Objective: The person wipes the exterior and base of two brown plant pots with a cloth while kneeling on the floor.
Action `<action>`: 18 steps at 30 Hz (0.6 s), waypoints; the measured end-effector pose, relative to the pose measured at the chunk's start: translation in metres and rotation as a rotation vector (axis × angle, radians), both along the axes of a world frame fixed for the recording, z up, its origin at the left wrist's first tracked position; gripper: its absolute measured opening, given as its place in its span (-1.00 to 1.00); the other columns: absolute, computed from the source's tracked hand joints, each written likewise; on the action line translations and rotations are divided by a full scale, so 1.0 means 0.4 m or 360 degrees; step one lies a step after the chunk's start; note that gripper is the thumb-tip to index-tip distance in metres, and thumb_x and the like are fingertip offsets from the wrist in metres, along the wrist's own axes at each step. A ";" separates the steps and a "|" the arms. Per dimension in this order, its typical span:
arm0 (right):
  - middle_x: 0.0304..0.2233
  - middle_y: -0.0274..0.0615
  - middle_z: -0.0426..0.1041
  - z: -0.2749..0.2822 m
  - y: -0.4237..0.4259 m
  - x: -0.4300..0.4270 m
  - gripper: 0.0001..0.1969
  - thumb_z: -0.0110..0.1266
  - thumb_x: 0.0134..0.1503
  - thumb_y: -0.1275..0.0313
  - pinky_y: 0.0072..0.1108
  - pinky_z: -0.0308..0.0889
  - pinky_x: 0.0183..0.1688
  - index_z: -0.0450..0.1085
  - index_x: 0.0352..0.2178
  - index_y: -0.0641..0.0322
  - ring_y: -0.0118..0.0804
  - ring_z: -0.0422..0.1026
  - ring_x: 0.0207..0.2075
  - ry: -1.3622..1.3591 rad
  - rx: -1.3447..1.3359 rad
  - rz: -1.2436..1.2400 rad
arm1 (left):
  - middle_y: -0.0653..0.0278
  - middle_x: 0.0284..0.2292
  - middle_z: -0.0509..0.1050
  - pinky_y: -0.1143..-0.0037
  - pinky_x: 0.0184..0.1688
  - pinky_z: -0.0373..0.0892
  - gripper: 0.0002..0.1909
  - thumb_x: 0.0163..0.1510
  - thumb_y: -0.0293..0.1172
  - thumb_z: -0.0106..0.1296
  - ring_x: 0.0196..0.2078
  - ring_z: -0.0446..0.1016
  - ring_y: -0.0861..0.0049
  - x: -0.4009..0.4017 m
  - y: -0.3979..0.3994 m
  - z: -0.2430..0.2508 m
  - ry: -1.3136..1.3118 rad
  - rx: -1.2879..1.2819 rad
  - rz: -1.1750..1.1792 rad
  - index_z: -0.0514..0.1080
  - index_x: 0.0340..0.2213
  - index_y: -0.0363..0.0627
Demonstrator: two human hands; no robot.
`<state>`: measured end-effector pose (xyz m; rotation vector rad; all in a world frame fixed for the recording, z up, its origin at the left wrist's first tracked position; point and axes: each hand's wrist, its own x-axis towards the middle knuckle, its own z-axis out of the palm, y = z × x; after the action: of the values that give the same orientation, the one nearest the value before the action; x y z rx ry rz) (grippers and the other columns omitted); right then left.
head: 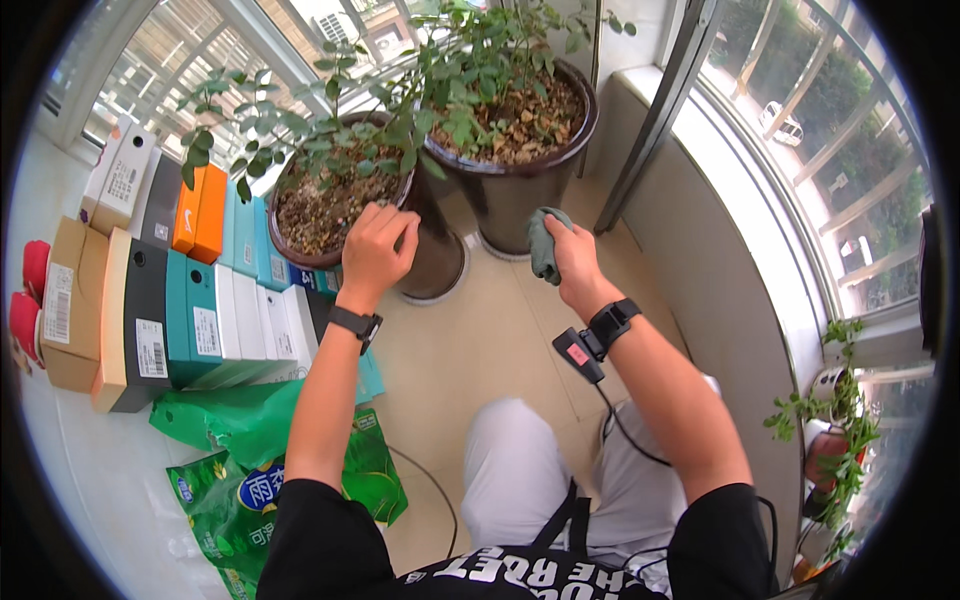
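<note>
My right hand [577,259] grips a bunched grey-green cloth [543,246] above the tiled floor. My left hand [377,246] is at the near right edge of a dark brown glazed pot [437,251], its fingers curled and the fingertips hidden. I cannot tell whether it touches the rim or holds anything. Soil with small pale bits fills this pot, and a leafy plant [346,142] grows from it. Just behind and to the right stands a second, similar pot [510,184], topped with brown bark-like chips and bearing a bushy green plant [480,67].
Stacked shoe boxes [201,315] line the left wall. Green plastic packages [225,487] lie below them. A dark metal post [652,127] stands right of the pots, beside a low wall and window sill [739,195]. Small potted plants [832,427] sit far right. A thin cable [442,487] crosses the floor.
</note>
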<state>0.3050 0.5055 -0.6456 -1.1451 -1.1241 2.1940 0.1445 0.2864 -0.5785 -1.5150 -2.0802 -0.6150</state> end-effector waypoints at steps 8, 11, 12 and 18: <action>-0.29 -0.33 0.48 -0.005 0.074 -0.038 -0.64 -0.06 0.38 0.20 -0.55 0.33 -0.21 0.43 -0.08 0.33 -0.48 0.39 -0.30 0.0265 0.0220 -0.0411 | 0.24 -0.52 0.45 0.34 -0.34 0.29 -0.96 -0.01 -0.53 0.15 -0.42 0.36 0.23 0.016 0.005 0.013 -0.0045 -0.0191 0.0133 0.54 -0.44 -0.14; -0.23 -0.23 0.48 -0.045 0.098 -0.042 -0.62 -0.05 0.38 0.21 -0.54 0.33 -0.13 0.40 -0.06 0.39 -0.39 0.42 -0.24 0.0315 0.0343 -0.0298 | 0.29 -0.54 0.42 0.37 -0.37 0.27 -0.95 -0.03 -0.52 0.15 -0.43 0.34 0.28 0.019 0.013 0.017 -0.0013 -0.0273 0.0183 0.54 -0.44 -0.10; -0.19 -0.18 0.48 -0.055 0.109 -0.053 -0.63 -0.05 0.37 0.23 -0.52 0.32 -0.08 0.40 -0.06 0.40 -0.34 0.42 -0.20 0.0306 0.0475 -0.0291 | 0.29 -0.54 0.42 0.36 -0.36 0.27 -0.94 -0.03 -0.52 0.14 -0.44 0.34 0.28 0.015 0.016 0.014 -0.0047 -0.0275 0.0174 0.54 -0.44 -0.10; -0.06 -0.01 0.45 -0.062 0.108 -0.071 -0.63 -0.06 0.36 0.31 -0.46 0.27 0.06 0.35 0.03 0.44 -0.20 0.41 -0.05 0.0366 0.0460 -0.0259 | 0.23 -0.53 0.43 0.36 -0.36 0.23 -0.92 0.02 -0.55 0.08 -0.44 0.34 0.26 0.029 0.025 0.031 -0.0066 -0.0404 0.0285 0.54 -0.42 -0.14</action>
<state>0.2767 0.5488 -0.6703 -0.8089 -1.1573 1.9071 0.1561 0.2964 -0.5661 -1.4347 -2.3662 -0.3282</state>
